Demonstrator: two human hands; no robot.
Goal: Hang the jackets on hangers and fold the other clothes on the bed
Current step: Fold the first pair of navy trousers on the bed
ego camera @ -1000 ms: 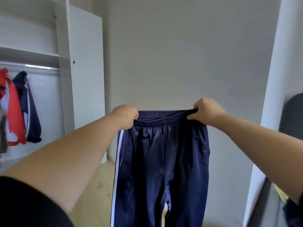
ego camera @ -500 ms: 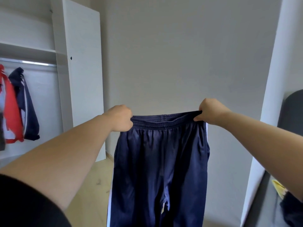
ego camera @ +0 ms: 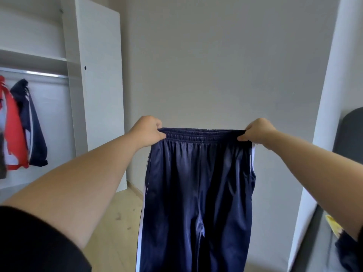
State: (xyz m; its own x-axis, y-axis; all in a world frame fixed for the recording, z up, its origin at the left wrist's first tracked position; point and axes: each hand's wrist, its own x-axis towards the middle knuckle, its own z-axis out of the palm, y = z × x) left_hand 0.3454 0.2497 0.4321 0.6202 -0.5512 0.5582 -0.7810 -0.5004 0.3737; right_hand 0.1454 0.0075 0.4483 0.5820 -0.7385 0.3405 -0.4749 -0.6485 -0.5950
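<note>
Navy track pants [ego camera: 196,193], one pair, are hanging full length in the centre of the frame, held up in the air by two hands. The left hand [ego camera: 148,130] is pinching the left end of the elastic waistband [ego camera: 202,134] with curled fingers, and the right hand [ego camera: 257,130] is pinching the right end, so the band is stretching taut between them. At the left edge, two jackets, one red [ego camera: 13,134] and one navy [ego camera: 33,134], are hanging under the wardrobe rail [ego camera: 33,73]. A dark scrap beside them may be a third garment, but it is too cropped to tell. At the lower right, one yellow item [ego camera: 333,226] and one dark garment [ego camera: 347,250] are lying on the grey bed [ego camera: 314,242].
</note>
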